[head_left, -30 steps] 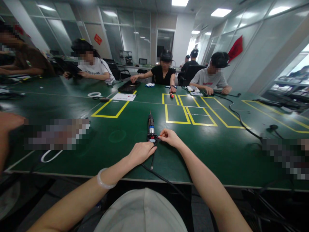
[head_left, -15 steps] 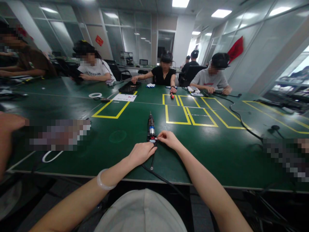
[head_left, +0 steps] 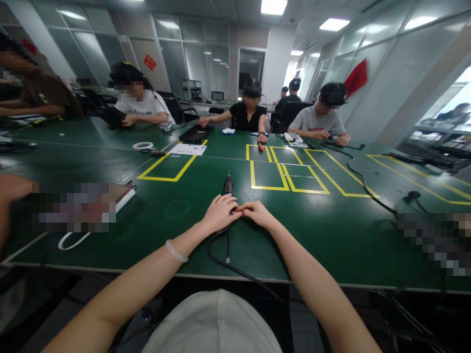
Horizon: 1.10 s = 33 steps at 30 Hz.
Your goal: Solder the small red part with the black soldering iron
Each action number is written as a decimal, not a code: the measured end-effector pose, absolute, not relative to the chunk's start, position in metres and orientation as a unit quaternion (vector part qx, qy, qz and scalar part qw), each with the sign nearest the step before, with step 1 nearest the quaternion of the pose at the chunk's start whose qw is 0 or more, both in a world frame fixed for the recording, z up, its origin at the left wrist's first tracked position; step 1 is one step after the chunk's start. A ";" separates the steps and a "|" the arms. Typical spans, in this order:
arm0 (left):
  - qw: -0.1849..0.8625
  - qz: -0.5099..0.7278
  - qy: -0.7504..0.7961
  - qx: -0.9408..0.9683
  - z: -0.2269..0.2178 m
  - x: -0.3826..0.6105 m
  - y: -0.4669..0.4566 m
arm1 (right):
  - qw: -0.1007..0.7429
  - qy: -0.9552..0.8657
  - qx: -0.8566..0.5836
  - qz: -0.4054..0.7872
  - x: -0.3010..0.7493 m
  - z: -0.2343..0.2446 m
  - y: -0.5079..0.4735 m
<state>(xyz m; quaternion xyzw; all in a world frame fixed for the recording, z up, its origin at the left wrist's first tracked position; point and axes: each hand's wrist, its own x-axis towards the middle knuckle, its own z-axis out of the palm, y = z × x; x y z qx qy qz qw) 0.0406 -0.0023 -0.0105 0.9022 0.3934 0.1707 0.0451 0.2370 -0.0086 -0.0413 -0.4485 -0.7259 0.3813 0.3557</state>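
On the green table [head_left: 184, 230], a corded tool [head_left: 228, 185] lies under the left hand [head_left: 220, 213], which curls over its rear; the right hand [head_left: 257, 212] seemingly pinches something hidden beside it.

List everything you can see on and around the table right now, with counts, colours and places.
power tool: 1, black, table centre, rear end under the left hand
cable: 1, black, loops from the tool to the near table edge
table: 1, dark green with yellow taped boxes
tray: 1, black, far side
paper sheet: 1, white, near the tray
tape ring: 1, white, far left
red-handled tool: 1, far side, in a yellow box
long cable: 1, black, right side
seated people: at least five, far side and left
bracelet: 1, pale, left wrist
left hand: on the tool's rear end
right hand: fingers touching the left hand's
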 end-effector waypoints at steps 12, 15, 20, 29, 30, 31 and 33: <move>0.002 0.108 0.446 0.889 -0.002 -0.008 0.022 | 0.381 -0.692 -0.444 0.423 0.235 -0.042 -0.009; 0.006 0.074 0.459 0.885 0.003 -0.044 0.046 | 0.377 -0.689 -0.441 0.435 0.234 -0.041 -0.011; 0.023 0.019 0.496 0.868 0.017 -0.106 0.094 | 0.374 -0.688 -0.439 0.440 0.234 -0.039 -0.013; -0.154 0.029 0.644 0.749 0.020 -0.134 0.091 | 0.364 -0.692 -0.439 0.441 0.233 -0.037 -0.014; -0.158 0.037 0.648 0.744 0.017 -0.130 0.086 | 0.364 -0.692 -0.439 0.442 0.233 -0.037 -0.014; -0.162 0.045 0.649 0.742 0.014 -0.126 0.082 | 0.364 -0.692 -0.438 0.443 0.233 -0.037 -0.014; -0.164 0.055 0.649 0.741 0.009 -0.117 0.076 | 0.364 -0.694 -0.437 0.442 0.233 -0.038 -0.014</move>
